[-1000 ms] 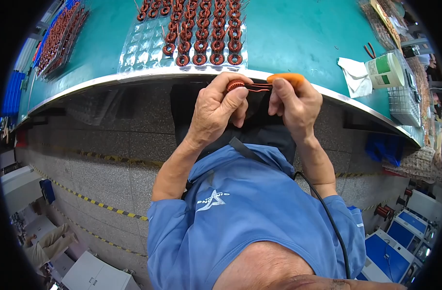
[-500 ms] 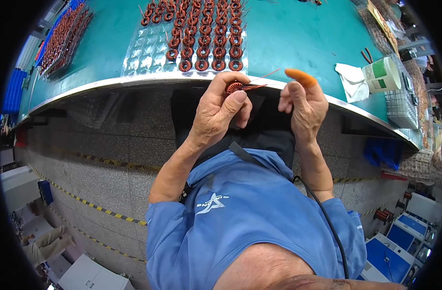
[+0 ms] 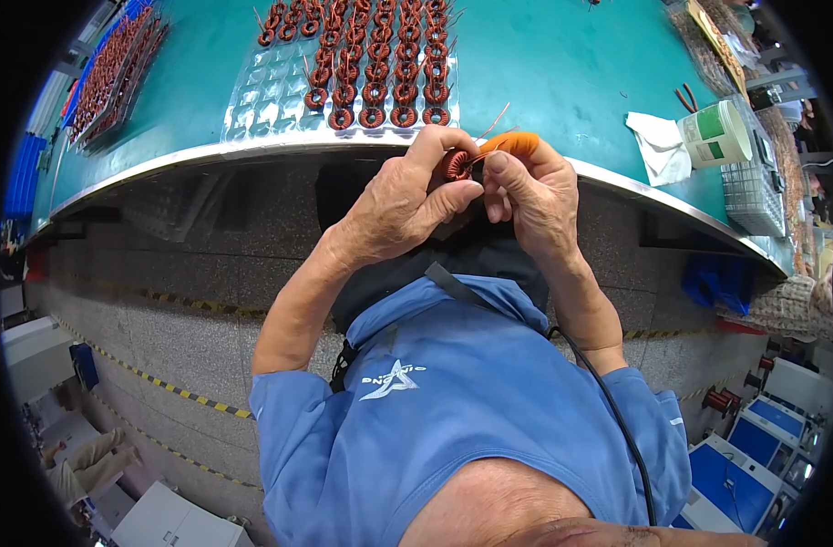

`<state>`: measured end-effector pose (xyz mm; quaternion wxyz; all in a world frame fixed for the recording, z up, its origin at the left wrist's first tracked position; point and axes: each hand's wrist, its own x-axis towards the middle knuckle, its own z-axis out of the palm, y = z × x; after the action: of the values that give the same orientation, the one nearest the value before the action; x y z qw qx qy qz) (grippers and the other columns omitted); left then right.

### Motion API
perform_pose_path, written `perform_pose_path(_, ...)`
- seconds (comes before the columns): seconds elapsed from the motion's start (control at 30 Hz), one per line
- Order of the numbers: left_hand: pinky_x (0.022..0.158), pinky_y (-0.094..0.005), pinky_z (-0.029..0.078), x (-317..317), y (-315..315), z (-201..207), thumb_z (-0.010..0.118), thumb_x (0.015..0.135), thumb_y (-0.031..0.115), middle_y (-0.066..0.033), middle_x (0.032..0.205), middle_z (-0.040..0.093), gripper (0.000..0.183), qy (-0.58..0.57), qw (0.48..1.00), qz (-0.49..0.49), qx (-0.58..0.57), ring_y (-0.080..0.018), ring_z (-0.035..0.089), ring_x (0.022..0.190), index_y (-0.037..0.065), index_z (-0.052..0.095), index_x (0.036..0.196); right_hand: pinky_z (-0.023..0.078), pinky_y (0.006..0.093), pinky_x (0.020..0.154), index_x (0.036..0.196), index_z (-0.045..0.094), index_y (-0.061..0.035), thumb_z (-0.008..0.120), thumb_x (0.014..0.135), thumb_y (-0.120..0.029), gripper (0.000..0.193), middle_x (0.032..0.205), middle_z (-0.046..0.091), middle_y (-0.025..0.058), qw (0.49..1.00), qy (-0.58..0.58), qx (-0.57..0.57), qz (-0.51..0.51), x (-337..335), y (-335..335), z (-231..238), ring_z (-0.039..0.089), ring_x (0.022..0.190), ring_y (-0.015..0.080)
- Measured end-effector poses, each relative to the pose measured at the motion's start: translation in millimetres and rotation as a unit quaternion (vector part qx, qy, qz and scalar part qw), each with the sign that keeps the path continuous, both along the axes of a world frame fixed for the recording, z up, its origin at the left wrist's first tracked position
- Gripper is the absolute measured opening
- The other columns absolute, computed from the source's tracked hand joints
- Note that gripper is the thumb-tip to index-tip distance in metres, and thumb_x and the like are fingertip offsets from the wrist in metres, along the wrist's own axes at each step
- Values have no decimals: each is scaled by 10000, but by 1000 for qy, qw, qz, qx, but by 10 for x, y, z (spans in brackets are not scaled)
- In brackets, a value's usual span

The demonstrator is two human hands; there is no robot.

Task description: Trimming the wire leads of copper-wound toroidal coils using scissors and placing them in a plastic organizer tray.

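A copper-wound toroid coil (image 3: 456,165) is held up just in front of the table's near edge. My left hand (image 3: 413,190) grips it between thumb and fingers. From the coil, thin wire leads (image 3: 499,117) stick out to the right. My right hand (image 3: 531,189) has an orange cover on its index finger and pinches the leads beside the coil with thumb and forefinger. Beyond my hands, a clear plastic tray (image 3: 269,98) holds rows of similar coils (image 3: 404,117), with several bare pockets at its left.
On the green table (image 3: 535,55), a stacked batch of coils (image 3: 116,77) stands far left. At the right are a white cloth (image 3: 658,150), a white-and-green tub (image 3: 715,135) lying tilted and a dark-handled tool (image 3: 684,100). The table's metal edge (image 3: 280,148) runs just beyond my forearms.
My right hand has moved left to the coil and closed on its leads. The coil has shifted slightly right and turned in my left hand.
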<state>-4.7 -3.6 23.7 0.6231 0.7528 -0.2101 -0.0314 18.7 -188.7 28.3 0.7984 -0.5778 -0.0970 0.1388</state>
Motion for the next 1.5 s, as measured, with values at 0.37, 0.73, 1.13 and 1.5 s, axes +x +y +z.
perform_pose_path(0.37, 599, -332, 506, -52, -125, 63, 591, 935, 305, -121, 786, 628, 388, 11, 999, 35, 10, -245, 663, 689, 43, 423, 1167, 421, 202, 493, 925, 622, 4, 672, 890, -142, 158, 685, 608, 36, 993, -103, 23, -45, -43, 3, 37, 531, 542, 65)
perform_pose_path(0.73, 542, -210, 453, -63, -288, 31, 623, 926, 232, -27, 700, 562, 390, -21, 954, 34, -299, -89, 559, 589, 7, 396, 1150, 404, 204, 466, 933, 631, 5, 666, 866, -67, 104, 677, 606, 17, 975, -155, 81, -137, -196, 26, 13, 511, 521, 57)
perform_pose_path(1.13, 598, -291, 516, -29, -166, -26, 683, 876, 273, -95, 777, 593, 437, -92, 989, 116, -25, -192, 651, 690, 42, 441, 1157, 433, 177, 514, 940, 599, 5, 700, 879, -255, 285, 755, 625, 36, 987, -124, 12, -98, -103, 25, 131, 551, 578, 55)
perform_pose_path(1.5, 568, -285, 498, -42, -196, -87, 678, 883, 237, -89, 752, 599, 407, -127, 986, 107, -26, -172, 634, 648, 38, 428, 1135, 394, 189, 446, 818, 614, -19, 647, 917, -265, 267, 620, 584, 5, 995, -69, -29, -60, -106, 60, 116, 511, 503, 42)
